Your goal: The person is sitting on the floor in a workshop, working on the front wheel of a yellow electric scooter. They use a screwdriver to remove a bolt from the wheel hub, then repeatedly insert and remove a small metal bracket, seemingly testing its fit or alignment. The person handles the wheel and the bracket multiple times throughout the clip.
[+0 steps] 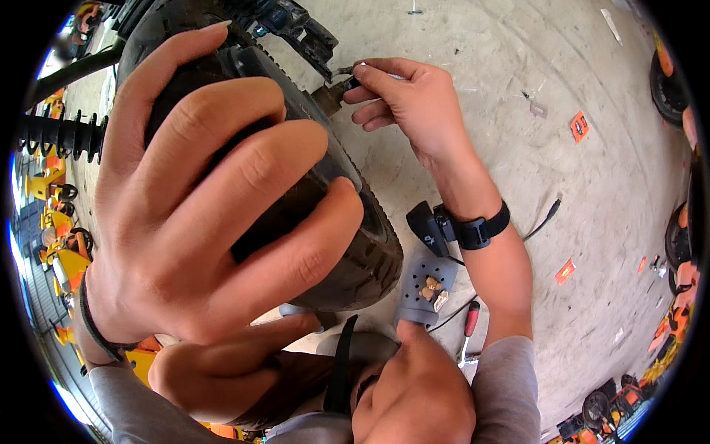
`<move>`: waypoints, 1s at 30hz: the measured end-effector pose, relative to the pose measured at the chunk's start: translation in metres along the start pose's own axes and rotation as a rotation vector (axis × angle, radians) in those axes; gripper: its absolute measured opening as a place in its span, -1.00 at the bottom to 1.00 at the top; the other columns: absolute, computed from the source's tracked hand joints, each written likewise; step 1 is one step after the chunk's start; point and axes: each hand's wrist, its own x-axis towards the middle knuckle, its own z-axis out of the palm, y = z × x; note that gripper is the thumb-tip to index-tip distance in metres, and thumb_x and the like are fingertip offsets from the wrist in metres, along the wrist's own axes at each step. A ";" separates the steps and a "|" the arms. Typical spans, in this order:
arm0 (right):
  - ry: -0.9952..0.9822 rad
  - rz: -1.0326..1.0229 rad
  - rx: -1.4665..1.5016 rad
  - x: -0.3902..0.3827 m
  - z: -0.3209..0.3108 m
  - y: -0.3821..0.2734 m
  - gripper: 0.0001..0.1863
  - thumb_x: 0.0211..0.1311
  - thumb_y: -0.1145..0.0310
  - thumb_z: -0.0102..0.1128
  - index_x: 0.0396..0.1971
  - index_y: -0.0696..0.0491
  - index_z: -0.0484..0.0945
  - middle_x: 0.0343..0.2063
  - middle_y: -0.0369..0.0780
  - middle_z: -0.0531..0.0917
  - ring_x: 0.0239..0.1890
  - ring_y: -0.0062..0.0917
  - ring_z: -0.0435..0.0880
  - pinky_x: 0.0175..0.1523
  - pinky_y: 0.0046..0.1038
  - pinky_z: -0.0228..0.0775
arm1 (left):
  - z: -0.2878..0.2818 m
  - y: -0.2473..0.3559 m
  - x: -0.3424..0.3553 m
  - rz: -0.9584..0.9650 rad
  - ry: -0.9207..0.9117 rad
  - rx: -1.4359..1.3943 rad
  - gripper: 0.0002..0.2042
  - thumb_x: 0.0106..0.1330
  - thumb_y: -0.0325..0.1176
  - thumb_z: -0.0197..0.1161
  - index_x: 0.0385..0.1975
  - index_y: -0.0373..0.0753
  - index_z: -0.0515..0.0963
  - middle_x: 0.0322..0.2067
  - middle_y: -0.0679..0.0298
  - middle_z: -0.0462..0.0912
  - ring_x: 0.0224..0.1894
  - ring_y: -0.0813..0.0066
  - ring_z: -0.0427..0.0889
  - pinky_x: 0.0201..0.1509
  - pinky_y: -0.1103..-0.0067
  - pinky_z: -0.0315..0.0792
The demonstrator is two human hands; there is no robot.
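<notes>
My left hand (214, 200) is large in front, its bent fingers spread over a black tyre (362, 274) and seeming to grip it. The palm side and most contact with the rubber are hidden. Past the tyre, my right hand (407, 96) pinches a small dark piece (349, 83) between thumb and fingers, too covered to name. Right beside that pinch sits a brownish metal part (328, 100) at the wheel's side. Above it is a black housing (299, 33). On my right wrist a black strap (481, 231) carries a small black device (427, 228).
A red-handled screwdriver (471, 318) lies on the concrete floor near a grey clog (425, 288) with a bear charm. A black cable end (553, 209) and orange packets (579, 126) are to the right. A coil spring (70, 137) stands left. Yellow machines (66, 259) line the left rim.
</notes>
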 end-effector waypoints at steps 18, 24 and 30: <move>0.130 -0.051 -0.125 -0.004 0.000 0.003 -0.65 0.32 0.26 0.23 -0.11 0.26 0.55 -0.35 -0.09 0.73 -0.53 -0.55 0.68 -0.40 -0.58 0.52 | 0.004 0.000 0.000 -0.007 0.033 -0.011 -0.56 -0.36 -0.31 0.36 -0.30 -0.08 0.61 -0.35 0.27 0.55 -0.22 0.23 0.59 0.10 -0.06 0.44; 0.151 0.034 0.110 0.001 -0.013 -0.001 -0.68 0.30 0.27 0.26 -0.15 0.23 0.56 -0.31 -0.06 0.73 -0.46 -0.52 0.71 -0.34 -0.54 0.56 | 0.002 0.002 0.003 -0.012 0.025 -0.007 -0.56 -0.36 -0.31 0.36 -0.31 -0.07 0.60 -0.35 0.28 0.55 -0.21 0.24 0.59 0.10 -0.05 0.44; 0.137 0.113 0.460 0.008 -0.025 0.005 -0.64 0.29 0.26 0.27 -0.13 0.28 0.53 -0.31 -0.03 0.69 -0.30 -0.40 0.72 -0.10 -0.39 0.63 | 0.006 0.007 0.000 0.009 0.033 -0.007 -0.57 -0.36 -0.31 0.36 -0.31 -0.05 0.60 -0.36 0.29 0.53 -0.21 0.25 0.58 0.10 -0.06 0.45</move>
